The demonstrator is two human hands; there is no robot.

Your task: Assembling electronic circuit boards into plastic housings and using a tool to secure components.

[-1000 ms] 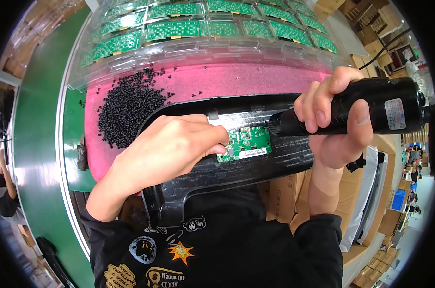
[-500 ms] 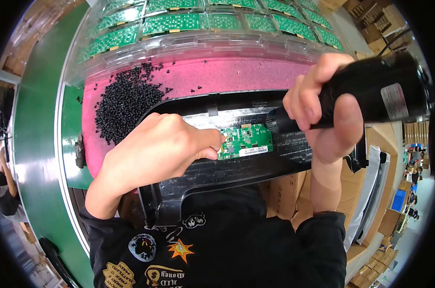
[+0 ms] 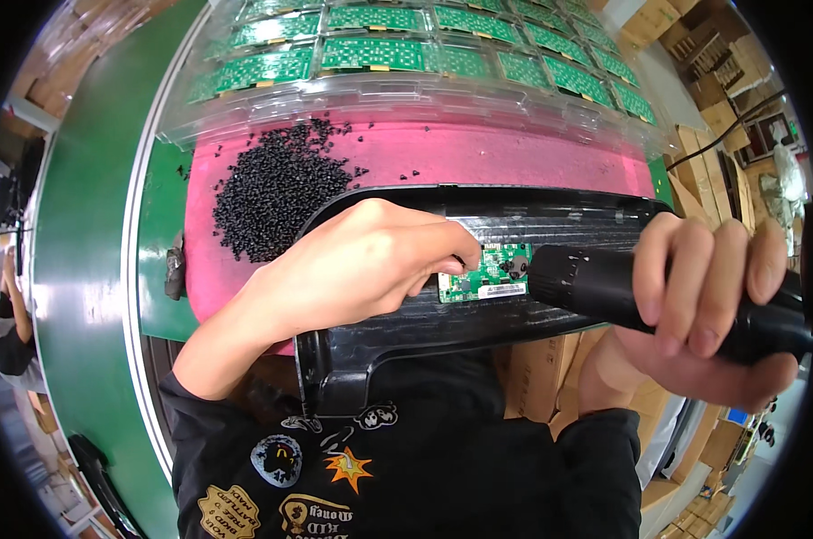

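A green circuit board (image 3: 490, 263) with a white label strip lies in a long black plastic housing (image 3: 442, 337). My left hand (image 3: 370, 256) reaches over the housing, thumb and fingers pinched together at the board's left end. A dark speck shows at the fingertips, too small to name. In my right hand (image 3: 707, 292), the fingers wrap round a thick black cylindrical tool (image 3: 595, 280). Its ridged nose points left and covers the board's right end. Beside the nose, small dark bits show on the board; I cannot tell whether they belong to the tool.
Small black screw-like pieces (image 3: 281, 193) form a pile on the pink mat (image 3: 505, 148), left of and beyond the housing. Clear plastic trays (image 3: 397, 94) of green boards stand at the back. Cardboard (image 3: 541, 373) stands near right. A person (image 3: 11, 332) is at far left.
The tool has come down and swung level, its nose now over the board's right end. My right hand has moved right and lower. The scene has shifted slightly right; my left hand stays at the board.
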